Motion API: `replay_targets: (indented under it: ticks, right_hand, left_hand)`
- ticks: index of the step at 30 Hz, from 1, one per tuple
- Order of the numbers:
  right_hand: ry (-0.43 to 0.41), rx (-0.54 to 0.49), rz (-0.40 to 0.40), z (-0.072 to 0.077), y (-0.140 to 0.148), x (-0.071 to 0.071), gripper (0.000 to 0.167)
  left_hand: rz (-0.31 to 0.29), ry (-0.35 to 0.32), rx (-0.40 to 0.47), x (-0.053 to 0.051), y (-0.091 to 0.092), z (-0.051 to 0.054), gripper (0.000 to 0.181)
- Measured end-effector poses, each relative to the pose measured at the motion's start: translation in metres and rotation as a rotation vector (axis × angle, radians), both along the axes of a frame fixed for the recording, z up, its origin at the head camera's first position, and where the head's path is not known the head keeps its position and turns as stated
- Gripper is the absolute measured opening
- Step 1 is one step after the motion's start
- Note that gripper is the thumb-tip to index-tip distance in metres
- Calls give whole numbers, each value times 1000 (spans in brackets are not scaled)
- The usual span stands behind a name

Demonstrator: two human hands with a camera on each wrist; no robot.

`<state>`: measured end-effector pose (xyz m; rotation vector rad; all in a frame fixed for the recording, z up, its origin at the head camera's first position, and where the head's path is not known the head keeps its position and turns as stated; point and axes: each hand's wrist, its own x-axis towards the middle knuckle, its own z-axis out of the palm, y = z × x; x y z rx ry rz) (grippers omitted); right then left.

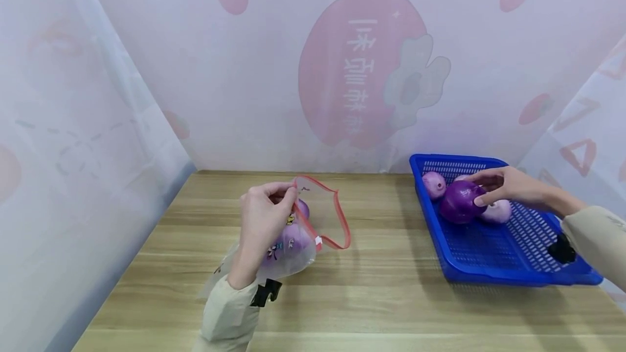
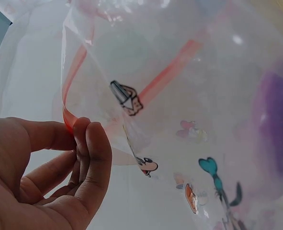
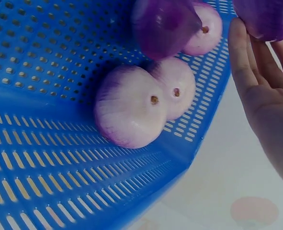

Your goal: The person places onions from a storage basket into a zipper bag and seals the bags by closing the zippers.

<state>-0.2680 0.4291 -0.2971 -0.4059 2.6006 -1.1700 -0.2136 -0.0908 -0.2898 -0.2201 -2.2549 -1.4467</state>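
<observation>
My left hand (image 1: 264, 221) pinches the red-edged rim of a clear printed zip bag (image 1: 323, 208), whose mouth gapes to the right. Inside the bag lie purple onions (image 1: 295, 237). In the left wrist view, thumb and fingers of the left hand (image 2: 60, 172) meet on the red strip (image 2: 69, 96). Over the blue basket (image 1: 440, 243), my right hand (image 1: 513, 186) grips a dark purple onion (image 1: 459, 202). The right wrist view shows the right hand (image 3: 270, 91) with its fingers against a purple onion (image 3: 268, 17) at the top edge.
Paler onions (image 1: 498, 211) lie in the basket beside and behind the gripped one; the right wrist view shows several onions (image 3: 129, 108) in it. The basket stands on the right of the wooden table (image 1: 371, 308). Printed white sheeting (image 1: 244, 96) hangs behind and at both sides.
</observation>
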Motion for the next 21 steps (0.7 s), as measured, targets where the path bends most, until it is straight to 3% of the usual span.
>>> replay_targets:
  ticks: [12,21]
  right_hand:
    - [21,-94,-52,8,11,16,49]
    - [45,-124,-83,10,6,20,50]
  left_hand:
    - [-19,15,-3,0,5,0,13]
    - [-17,8,-9,1,6,2,13]
